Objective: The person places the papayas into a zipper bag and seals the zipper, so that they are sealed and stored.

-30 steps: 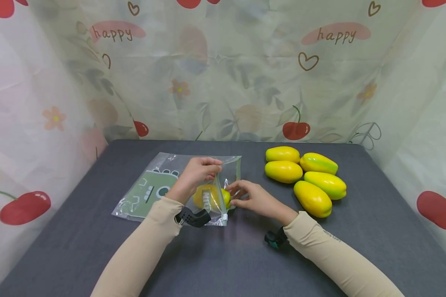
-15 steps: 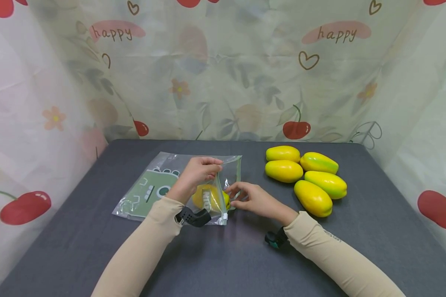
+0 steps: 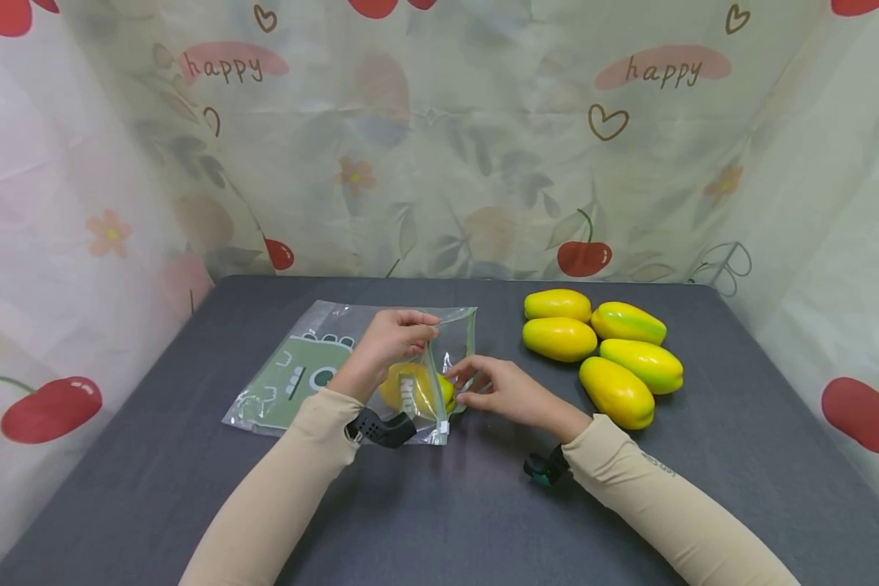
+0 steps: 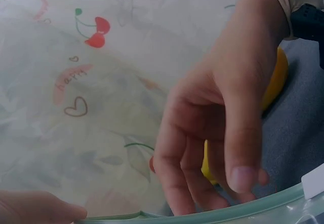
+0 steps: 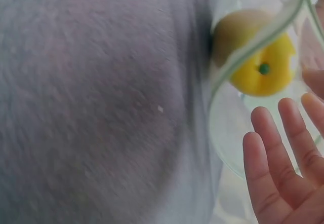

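Observation:
A clear zip bag [image 3: 337,320] with a green cartoon print lies on the table, its mouth facing right. Inside, near that mouth, is a yellow papaya [image 3: 394,392]; its end with a green stem spot shows in the right wrist view [image 5: 260,79]. My left hand [image 3: 387,346] pinches the upper rim of the bag's mouth and lifts it a little. My right hand [image 3: 509,392], fingers loosely bent, is at the opening beside the papaya. In the right wrist view its fingers [image 5: 271,138] stand apart from the fruit.
To the right on the dark grey table [image 3: 483,521] lies a group of several yellow-green papayas [image 3: 617,392]. A white slider [image 3: 443,427] sits at the near end of the bag's zip. Patterned curtains [image 3: 439,163] enclose the table at the back and sides.

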{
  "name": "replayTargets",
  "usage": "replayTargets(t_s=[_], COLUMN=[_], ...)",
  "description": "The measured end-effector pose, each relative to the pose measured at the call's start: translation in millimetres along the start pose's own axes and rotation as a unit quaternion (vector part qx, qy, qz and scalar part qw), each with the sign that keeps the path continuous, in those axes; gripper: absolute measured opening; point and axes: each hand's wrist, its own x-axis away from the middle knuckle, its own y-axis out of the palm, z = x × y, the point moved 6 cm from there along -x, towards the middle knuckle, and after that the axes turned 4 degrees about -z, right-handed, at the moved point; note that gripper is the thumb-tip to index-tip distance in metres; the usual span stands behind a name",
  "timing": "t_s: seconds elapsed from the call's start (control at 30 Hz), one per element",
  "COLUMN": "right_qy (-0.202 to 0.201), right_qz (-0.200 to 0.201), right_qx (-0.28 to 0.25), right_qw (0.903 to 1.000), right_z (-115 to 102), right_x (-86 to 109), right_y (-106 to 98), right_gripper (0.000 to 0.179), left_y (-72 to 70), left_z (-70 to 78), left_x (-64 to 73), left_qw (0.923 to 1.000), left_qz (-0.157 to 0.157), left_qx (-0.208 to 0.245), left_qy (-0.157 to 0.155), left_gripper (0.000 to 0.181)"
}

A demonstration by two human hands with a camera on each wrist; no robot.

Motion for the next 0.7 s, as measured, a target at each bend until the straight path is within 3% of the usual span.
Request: replayTargets(t_s=[0.17, 0.33, 0.7], right_qy=[0.007, 0.005, -0.013], right_qz=[0.025, 0.076, 0.200], right_qx=[0.007, 0.004, -0.003], right_qw=[0.9996, 0.9971, 0.9797], right_z=[-6, -17, -32], right_x=[8.9, 24.1, 79.0], right_y=[-16, -43, -106], right_gripper=[0.034, 0.036, 0.039], left_y=[0.5, 0.9, 1.9], left_z=[0.5, 1.1, -0.1], left_x=[-0.3, 0.1, 0.7], left_qw=[1.0000, 0.9998, 0.9995], left_qz=[-0.001, -0.004, -0.010], left_qx=[0.006, 0.012, 0.026], left_qy=[0.006, 0.012, 0.013], left_gripper=[0.025, 0.025, 0.025])
